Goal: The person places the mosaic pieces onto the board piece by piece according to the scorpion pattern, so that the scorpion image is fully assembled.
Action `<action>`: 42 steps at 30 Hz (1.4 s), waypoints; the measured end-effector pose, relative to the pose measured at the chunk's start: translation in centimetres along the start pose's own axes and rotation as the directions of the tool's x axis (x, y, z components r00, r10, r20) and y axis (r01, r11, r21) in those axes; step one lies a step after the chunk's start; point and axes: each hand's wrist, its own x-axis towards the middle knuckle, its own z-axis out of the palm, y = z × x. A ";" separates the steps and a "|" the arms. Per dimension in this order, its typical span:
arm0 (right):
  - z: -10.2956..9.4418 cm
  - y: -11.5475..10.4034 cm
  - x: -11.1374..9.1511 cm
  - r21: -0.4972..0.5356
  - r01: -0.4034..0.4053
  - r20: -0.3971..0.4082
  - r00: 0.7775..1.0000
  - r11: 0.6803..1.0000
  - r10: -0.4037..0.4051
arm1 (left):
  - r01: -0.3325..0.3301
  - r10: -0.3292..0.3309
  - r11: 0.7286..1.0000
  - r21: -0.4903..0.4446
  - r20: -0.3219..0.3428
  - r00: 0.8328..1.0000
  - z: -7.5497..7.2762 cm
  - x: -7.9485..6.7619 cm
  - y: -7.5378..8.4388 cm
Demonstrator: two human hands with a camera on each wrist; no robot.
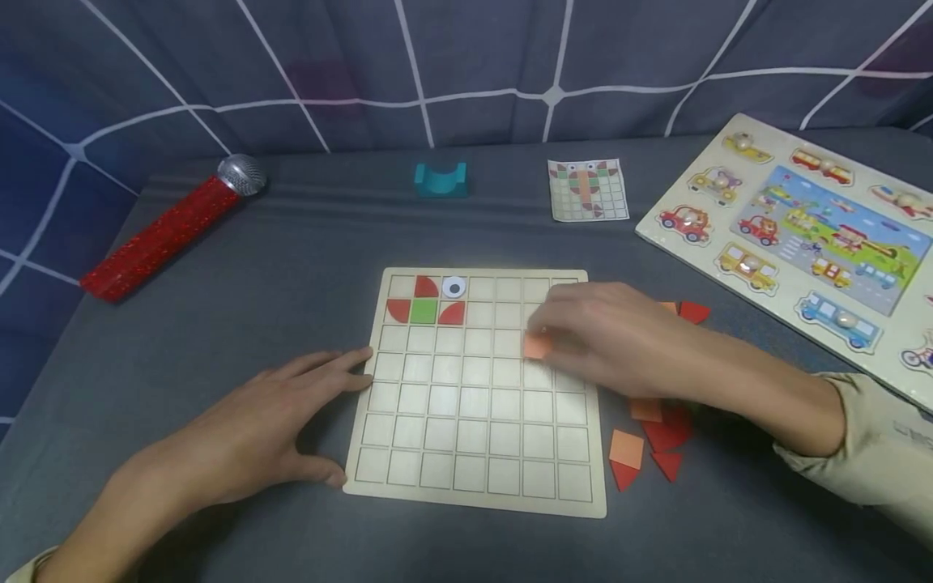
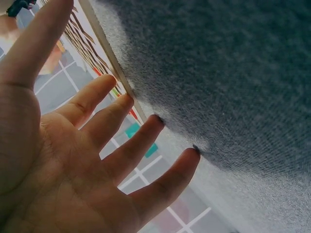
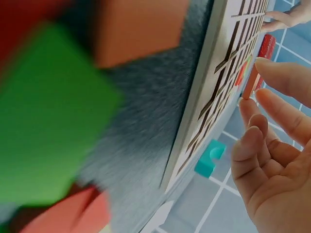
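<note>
A wooden grid board (image 1: 474, 486) lies on the dark table. Its upper left cells hold red quarter-round tiles (image 1: 398, 310), a green square tile (image 1: 423, 311) and a round eye tile (image 1: 453, 287). My left hand (image 1: 270, 429) rests along the board's left edge, fingers spread, thumb at the lower corner; the left wrist view shows fingertips (image 2: 111, 81) at that edge. Over the board's right side, my right hand (image 1: 612, 332) pinches an orange square tile (image 1: 537, 346) between thumb and fingers. In the right wrist view the tile (image 3: 251, 81) appears edge-on.
Orange and red loose tiles (image 1: 666, 429) lie right of the board, partly under the right forearm. A pattern card (image 1: 587, 191) and a teal holder (image 1: 440, 181) are behind it. A vehicle peg puzzle (image 1: 794, 235) sits at right, a red microphone (image 1: 171, 231) at far left.
</note>
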 end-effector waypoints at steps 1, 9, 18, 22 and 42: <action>0.1 -0.1 0.6 -0.001 0.008 0.003 1.000 1.000 -0.008 | 0.003 -0.003 1.000 0.001 0.002 1.000 0.0 0.0 0.0; 0.8 -0.5 4.3 0.000 0.053 -0.030 0.998 0.999 -0.053 | 0.014 -0.014 1.000 0.003 0.021 1.000 0.0 0.1 0.0; 1.1 -0.1 6.6 -0.010 0.063 0.003 0.998 0.998 -0.063 | -0.009 0.009 1.000 0.002 -0.003 1.000 0.1 0.0 0.0; 1.1 -0.2 7.0 -0.014 0.052 0.029 0.998 0.999 -0.051 | -0.010 0.010 1.000 0.001 -0.004 1.000 0.1 0.0 0.0; 0.9 -0.2 6.9 -0.006 0.061 0.056 0.997 0.998 -0.061 | 0.005 -0.005 1.000 0.007 0.003 1.000 0.0 0.1 0.0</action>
